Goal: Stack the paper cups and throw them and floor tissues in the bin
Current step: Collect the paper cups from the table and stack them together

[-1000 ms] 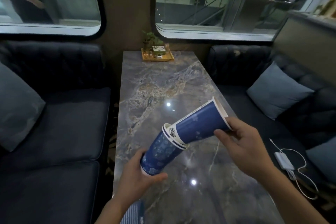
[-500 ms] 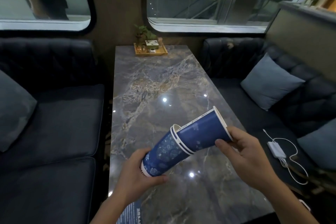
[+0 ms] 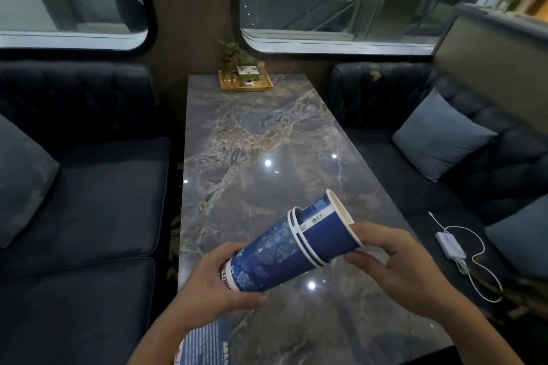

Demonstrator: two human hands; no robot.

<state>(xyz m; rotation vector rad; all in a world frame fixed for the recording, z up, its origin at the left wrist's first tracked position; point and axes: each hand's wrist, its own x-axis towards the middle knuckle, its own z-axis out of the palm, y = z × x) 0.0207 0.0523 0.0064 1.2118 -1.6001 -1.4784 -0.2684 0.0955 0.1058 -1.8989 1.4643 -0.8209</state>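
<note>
Over the bench [image 3: 267,133], the cups [image 3: 284,249] lie tilted, long axis from 8 to 2 o'clock. Left hand [image 3: 219,281] is clamped on the base; right hand [image 3: 394,264] pinches the inner cup's rim at 2 o'clock, nearly nested.

Three nested paper cups [image 3: 299,246], two hands, two sofas, three cushions, one table [image 3: 261,139], one tray [image 3: 246,84].

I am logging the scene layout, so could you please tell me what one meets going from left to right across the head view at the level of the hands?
Dark sofa seat → left hand → stacked paper cups → right hand → white charger on the right-side seat.
</note>
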